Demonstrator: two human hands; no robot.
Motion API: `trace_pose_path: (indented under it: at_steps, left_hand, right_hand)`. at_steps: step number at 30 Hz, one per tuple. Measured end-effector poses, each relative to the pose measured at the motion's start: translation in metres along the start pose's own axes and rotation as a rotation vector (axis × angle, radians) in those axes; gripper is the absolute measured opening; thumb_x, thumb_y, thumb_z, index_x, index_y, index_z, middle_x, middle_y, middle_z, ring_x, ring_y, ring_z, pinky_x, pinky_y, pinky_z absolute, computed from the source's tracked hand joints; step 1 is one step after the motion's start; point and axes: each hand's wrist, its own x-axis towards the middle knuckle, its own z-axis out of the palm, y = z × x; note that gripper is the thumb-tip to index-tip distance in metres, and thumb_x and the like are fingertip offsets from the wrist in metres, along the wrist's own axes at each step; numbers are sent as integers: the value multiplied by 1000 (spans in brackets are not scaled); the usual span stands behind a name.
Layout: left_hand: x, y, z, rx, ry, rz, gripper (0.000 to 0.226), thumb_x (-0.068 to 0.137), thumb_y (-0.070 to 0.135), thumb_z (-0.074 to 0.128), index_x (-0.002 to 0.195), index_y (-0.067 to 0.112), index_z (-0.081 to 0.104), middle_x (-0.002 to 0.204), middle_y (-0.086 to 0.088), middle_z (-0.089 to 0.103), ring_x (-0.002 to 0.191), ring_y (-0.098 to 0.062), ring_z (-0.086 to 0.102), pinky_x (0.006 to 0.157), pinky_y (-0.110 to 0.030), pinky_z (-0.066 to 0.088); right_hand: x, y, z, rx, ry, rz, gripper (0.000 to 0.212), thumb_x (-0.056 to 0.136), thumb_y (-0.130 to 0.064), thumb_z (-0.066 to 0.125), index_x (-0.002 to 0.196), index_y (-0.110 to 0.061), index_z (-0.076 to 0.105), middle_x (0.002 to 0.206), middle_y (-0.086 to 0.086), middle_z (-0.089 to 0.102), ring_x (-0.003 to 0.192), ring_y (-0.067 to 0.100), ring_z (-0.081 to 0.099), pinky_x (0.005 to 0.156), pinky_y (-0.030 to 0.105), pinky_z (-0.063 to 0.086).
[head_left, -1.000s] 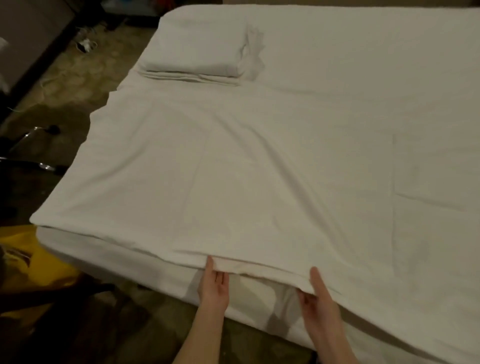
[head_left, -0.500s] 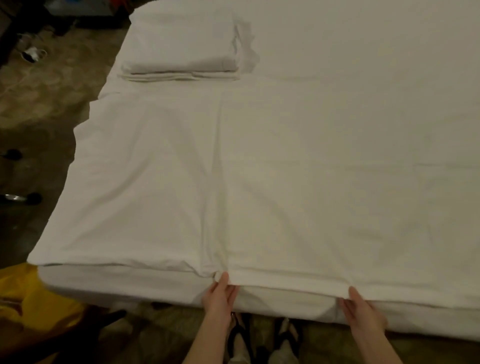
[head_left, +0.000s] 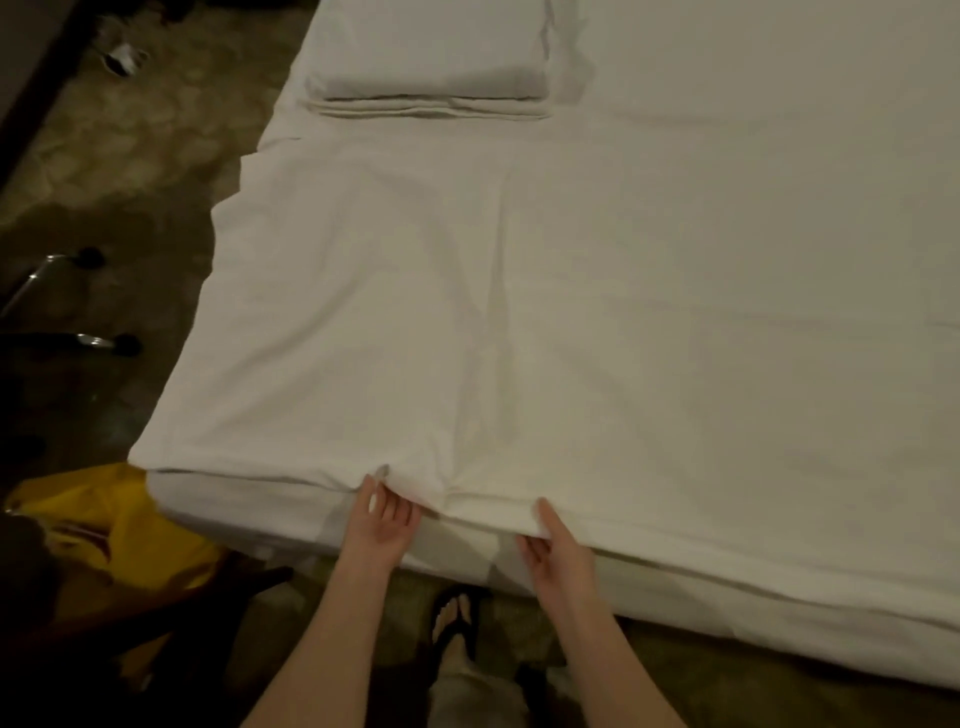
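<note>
I have both hands on the near hem of the white sheet (head_left: 519, 312), which lies spread over the bed (head_left: 234, 512) ahead of them. The left hand (head_left: 382, 525) pinches the hem, thumb on top and fingers tucked beneath. The right hand (head_left: 558, 551), just beside it, grips the same edge the same way. Between them the cloth bunches into a small pucker, and a long crease runs away from it up the bed. I judge the sheet light, limp and a bit slippery, so it will sag wherever it is not held. The doubled hem looks the firmest place to grip, with the hands set wider apart. A folded stack of linen (head_left: 431, 67) sits far beyond the left hand.
</note>
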Motion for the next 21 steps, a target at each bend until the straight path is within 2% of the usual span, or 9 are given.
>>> trace_pose_path:
  at_steps: [4,7,8,10,12,14,16,18,21]
  left_hand:
    - [3,15,-6,6,-30,-60,29,81,37,70,94,12,63,91,-4,65,82,-15,59,69,-27,56]
    - [1,36,-3,91,-113,-34,20,84,34,67,89,15,63,75,-1,66,73,-14,57,64,-26,47]
    - [5,46,-2,150,-105,-5,15,89,31,63,89,15,63,76,-1,67,76,-15,57,67,-26,46]
    - [17,66,-9,256,-54,63,13,91,23,62,100,14,64,93,-3,68,87,-17,60,73,-29,49]
    - [29,80,-29,312,37,97,23,91,13,63,112,7,60,111,-9,65,91,-21,62,69,-33,58]
    - [36,93,-52,315,109,88,28,91,6,61,118,3,55,113,-12,63,88,-20,61,65,-28,59]
    - [38,110,-59,319,77,82,25,93,8,60,117,4,57,108,-10,64,89,-18,61,78,-29,56]
    - [46,132,-55,309,16,84,12,95,9,56,105,6,61,104,-8,63,90,-17,60,91,-32,48]
    - [48,167,-40,135,-80,89,10,95,17,54,98,12,61,95,-3,62,88,-18,59,84,-33,49]
  right_hand:
    - [-6,35,31,-22,-27,-47,44,84,-6,69,126,-3,57,120,13,63,96,23,63,71,31,56]
    - [-11,34,36,54,-76,-111,64,58,-12,88,116,-4,62,109,10,70,82,20,71,59,28,59]
    - [-11,33,33,68,-94,-132,57,62,-12,84,114,-6,62,106,8,71,77,16,72,56,25,58]
    - [-8,39,22,94,-44,-156,31,86,-7,64,116,-8,60,95,1,74,73,11,71,56,23,58]
    - [-3,55,16,69,58,-194,22,93,-5,55,115,-7,58,88,-2,75,71,11,70,57,22,58]
    - [4,73,19,22,154,-250,8,94,-5,54,100,-7,59,112,8,68,77,14,65,56,19,57]
    - [8,83,34,54,207,-286,8,95,-7,55,89,-13,57,132,15,55,83,13,59,55,19,55]
    - [15,95,45,125,226,-289,8,95,-10,55,90,-17,57,135,12,53,87,13,58,54,19,56]
    - [19,120,68,125,139,-231,12,93,-12,58,102,-20,59,125,3,59,100,15,59,56,22,57]
